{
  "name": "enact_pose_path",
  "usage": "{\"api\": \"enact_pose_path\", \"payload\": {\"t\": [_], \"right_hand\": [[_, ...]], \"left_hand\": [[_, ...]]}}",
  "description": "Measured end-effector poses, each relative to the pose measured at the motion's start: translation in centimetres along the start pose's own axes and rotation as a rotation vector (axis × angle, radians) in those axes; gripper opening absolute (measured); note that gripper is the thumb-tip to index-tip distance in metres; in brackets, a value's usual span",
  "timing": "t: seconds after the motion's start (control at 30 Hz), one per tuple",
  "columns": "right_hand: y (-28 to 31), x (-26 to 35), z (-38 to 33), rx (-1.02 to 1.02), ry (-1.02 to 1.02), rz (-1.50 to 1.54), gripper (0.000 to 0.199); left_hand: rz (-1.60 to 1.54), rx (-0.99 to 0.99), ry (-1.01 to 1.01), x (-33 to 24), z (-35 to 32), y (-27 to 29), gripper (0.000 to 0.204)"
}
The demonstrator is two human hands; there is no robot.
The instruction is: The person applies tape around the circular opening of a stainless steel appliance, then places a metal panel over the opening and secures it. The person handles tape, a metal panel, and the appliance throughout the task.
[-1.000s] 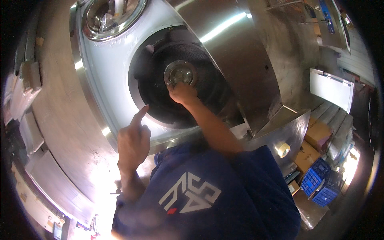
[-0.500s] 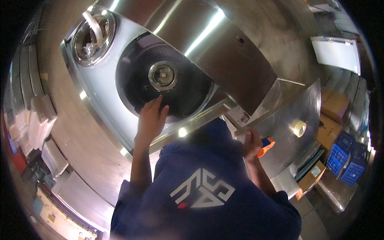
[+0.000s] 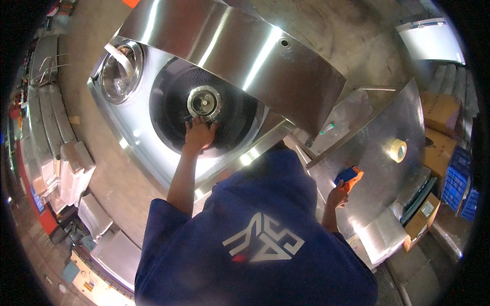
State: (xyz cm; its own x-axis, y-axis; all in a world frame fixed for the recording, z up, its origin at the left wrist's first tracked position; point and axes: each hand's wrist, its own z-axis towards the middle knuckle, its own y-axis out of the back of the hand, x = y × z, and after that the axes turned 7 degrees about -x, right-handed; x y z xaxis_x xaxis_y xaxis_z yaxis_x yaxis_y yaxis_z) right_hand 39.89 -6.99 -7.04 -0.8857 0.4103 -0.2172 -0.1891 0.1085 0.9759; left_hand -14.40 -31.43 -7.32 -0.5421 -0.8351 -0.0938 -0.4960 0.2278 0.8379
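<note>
— Concrete floor point(image 3: 357, 30) fills the top of the frame, and over it sits a big stainless machine point(image 3: 138, 153) with a dark round drum opening point(image 3: 235, 122) in the upper middle. What is the left hand doing?

— The left hand point(image 3: 198, 133) reaches up into the drum opening, just below the shiny metal hub point(image 3: 204, 102) at its centre. Its fingers are spread and pressed against the dark surface under the hub, fingertips touching the hub's lower rim; they grasp nothing that I can see.

— And the right hand?

— The right hand point(image 3: 337, 196) is at centre right, fingers curled around a small orange and blue tool point(image 3: 349, 177), resting against a slanted steel panel point(image 3: 377, 153).

— What else lies around?

— A curved steel lid point(image 3: 245, 56) stands raised over the drum, across the upper middle. A round glass port point(image 3: 118, 74) sits at the upper left of the machine. On the steel panel, a roll of tape point(image 3: 397, 150) lies to the right of the tool, well apart from it. Cardboard boxes point(image 3: 441, 115) and blue crates point(image 3: 457, 178) stand at the right edge. The person's blue shirt point(image 3: 245, 245) fills the bottom.
</note>
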Motion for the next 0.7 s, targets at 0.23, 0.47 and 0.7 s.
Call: {"api": "enact_pose_path", "payload": {"t": [0.23, 0.47, 0.7], "right_hand": [[-1.1, 3.1, 2.2, -0.011, 0.033, 0.132, 0.057], [4.8, 5.1, 2.6, -0.040, 0.191, 0.710, 0.051], [20.5, 13.3, -3.5, 0.163, 1.019, 0.948, 0.038]], "left_hand": [[0.029, -0.088, -0.010, 0.1, -0.5, -0.2, 0.080], [-0.718, -0.475, -0.004, -3.4, -6.4, 5.8, 0.051], [-1.712, 0.038, -0.065, -11.0, -11.8, 10.7, 0.044]]}}
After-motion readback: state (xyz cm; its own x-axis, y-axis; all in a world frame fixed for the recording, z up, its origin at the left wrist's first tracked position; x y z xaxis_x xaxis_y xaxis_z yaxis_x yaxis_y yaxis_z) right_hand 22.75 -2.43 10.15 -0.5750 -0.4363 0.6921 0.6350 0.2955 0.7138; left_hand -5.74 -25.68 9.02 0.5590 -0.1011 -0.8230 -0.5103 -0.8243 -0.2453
